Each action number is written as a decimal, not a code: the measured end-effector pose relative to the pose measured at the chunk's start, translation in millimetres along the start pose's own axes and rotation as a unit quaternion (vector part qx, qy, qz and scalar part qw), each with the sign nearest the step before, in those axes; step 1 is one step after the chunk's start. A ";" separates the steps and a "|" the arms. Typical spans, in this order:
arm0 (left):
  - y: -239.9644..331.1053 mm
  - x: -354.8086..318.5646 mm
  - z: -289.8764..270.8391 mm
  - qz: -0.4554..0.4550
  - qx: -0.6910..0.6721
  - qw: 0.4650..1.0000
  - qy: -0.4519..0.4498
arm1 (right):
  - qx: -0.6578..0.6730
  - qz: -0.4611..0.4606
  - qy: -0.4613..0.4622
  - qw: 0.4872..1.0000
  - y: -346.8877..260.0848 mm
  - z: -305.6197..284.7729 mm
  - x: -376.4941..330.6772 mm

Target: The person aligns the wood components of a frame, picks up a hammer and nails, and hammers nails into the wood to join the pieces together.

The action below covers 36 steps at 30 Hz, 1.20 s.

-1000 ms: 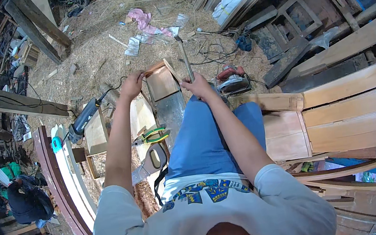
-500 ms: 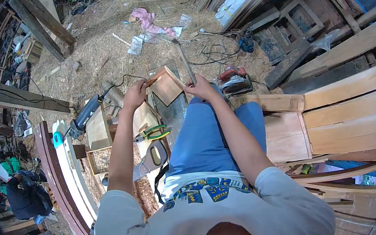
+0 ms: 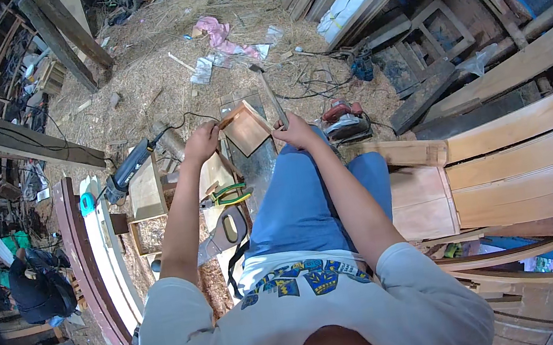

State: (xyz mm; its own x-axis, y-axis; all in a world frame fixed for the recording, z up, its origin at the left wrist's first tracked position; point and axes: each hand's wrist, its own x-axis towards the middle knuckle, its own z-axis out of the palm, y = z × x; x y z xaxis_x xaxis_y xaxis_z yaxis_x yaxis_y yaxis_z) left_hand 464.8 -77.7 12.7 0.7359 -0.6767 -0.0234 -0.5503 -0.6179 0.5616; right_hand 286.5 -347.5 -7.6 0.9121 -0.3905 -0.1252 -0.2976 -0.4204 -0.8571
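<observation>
A small open wooden box tilts in front of my knees, over a dark plank. At the box's left corner my left hand is closed, its fingertips on the rim. My right hand is wrapped round the handle of a hammer, near the box's right side. The hammer's head points away from me, beyond the box. Below my left hand lie pliers with green and yellow handles and a handsaw.
To the left are a corded power tool, a teal tape measure and long boards. A red circular saw sits right of my knee. Curved wooden panels fill the right side. Another person crouches at far left.
The hammer's head has dipped slightly toward the box. Both hands keep their holds, and the box has barely shifted.
</observation>
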 end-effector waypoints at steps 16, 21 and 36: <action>-2.9 32.8 -7.3 -0.030 -0.047 0.992 -0.115 | 0.010 0.049 -0.044 0.998 -21.9 -4.7 -2.1; -4.0 30.4 -0.4 -0.037 -0.049 0.995 -0.075 | 0.041 0.053 -0.048 0.997 -22.2 -3.6 -0.2; -32.2 36.9 -14.0 -0.160 -0.309 0.921 -0.174 | 0.061 0.044 -0.055 0.996 -22.9 2.6 4.5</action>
State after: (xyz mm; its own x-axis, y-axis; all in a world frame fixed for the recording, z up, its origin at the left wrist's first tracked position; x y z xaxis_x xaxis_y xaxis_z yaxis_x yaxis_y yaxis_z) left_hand 515.2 -77.2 5.3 0.5913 -0.6534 -0.4727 0.0814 -0.5348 0.8410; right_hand 298.2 -337.5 10.2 0.9109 -0.3273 -0.2512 -0.3481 -0.2827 -0.8938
